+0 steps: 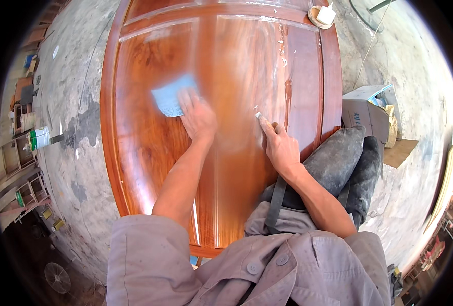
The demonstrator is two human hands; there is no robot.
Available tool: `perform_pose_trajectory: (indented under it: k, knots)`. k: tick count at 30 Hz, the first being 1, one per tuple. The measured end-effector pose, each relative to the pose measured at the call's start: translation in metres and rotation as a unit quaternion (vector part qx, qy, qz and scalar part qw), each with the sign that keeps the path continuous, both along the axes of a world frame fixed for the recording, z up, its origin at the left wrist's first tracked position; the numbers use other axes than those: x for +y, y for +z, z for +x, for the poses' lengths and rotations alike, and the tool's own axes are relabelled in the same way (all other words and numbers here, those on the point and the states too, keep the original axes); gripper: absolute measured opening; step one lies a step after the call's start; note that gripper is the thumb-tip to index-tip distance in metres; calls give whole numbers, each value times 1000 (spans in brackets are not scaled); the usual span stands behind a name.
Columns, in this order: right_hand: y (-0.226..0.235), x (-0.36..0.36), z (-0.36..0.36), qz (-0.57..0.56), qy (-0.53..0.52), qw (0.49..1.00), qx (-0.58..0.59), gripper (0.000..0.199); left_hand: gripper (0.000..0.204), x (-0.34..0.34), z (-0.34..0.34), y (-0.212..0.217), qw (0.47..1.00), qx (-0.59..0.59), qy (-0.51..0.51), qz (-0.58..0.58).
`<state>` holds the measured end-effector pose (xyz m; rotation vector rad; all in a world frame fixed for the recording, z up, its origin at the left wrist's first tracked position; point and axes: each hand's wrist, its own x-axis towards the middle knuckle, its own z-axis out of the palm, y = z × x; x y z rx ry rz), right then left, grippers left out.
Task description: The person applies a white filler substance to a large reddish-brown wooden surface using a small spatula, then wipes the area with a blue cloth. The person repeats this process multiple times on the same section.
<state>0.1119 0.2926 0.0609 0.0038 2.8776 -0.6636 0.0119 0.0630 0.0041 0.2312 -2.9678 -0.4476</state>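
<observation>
A varnished reddish-brown wooden panel door point(155, 153) lies flat in front of me, with pale dusty patches and white flecks along its right side. My left hand point(199, 116), slightly blurred, presses a blue sheet of sandpaper point(169, 97) to the left panel, fingers over its right part. Over the right panel, my right hand point(282, 148) is closed around a small tool with a whitish tip point(258, 116); most of that tool is hidden in the fingers. The tip is at the door's surface, beside a dark reddish streak point(287, 102).
A shallow round dish point(315, 19) holding a white block-like item sits on the door's far right edge. To the right, an opened cardboard box point(365, 109) stands on the stained concrete floor point(83, 168). A white-and-green can point(39, 138) is at the left. My knee point(333, 158) rests by the door's right edge.
</observation>
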Motion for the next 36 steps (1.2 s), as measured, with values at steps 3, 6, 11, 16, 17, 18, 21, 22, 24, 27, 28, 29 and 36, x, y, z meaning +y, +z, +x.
perform_pose_trajectory:
  k: [3,6,11,16,17,18,21,22,24,27,28,29,36]
  knots:
    - [2,-1,-9,10,-6,1000,-8,52,56,2,0,3,1000,-19,-3,3]
    - [0,0,5,9,-2,1000,-18,56,56,1,3,4,1000,-21,2,6]
    - [4,3,-15,-6,-5,1000,10,57,56,4,4,2,1000,-7,2,9]
    - [42,57,-36,-24,-22,989,144,53,54,3,3,3,997,46,12,59]
    - [57,81,-33,-22,-30,980,194,55,53,4,4,7,996,52,20,72]
    - [67,111,-24,15,-44,980,191,57,52,5,1,8,994,60,26,86]
    - [96,203,15,52,-73,974,210,61,49,-13,-4,-2,995,83,-6,60]
    - [103,234,33,98,-87,971,199,63,48,-21,-4,-5,995,87,-27,43]
    - [104,290,69,121,-89,964,220,64,48,-31,1,3,994,75,-66,47]
    - [99,327,112,150,-114,973,135,60,48,-15,14,32,982,95,-140,83]
    - [90,331,122,148,-119,976,110,59,48,-3,30,42,976,105,-166,98]
    - [75,333,136,127,-127,976,121,59,49,16,42,42,970,103,-192,107]
    - [44,331,136,103,-173,959,199,50,59,91,109,40,975,-89,-180,97]
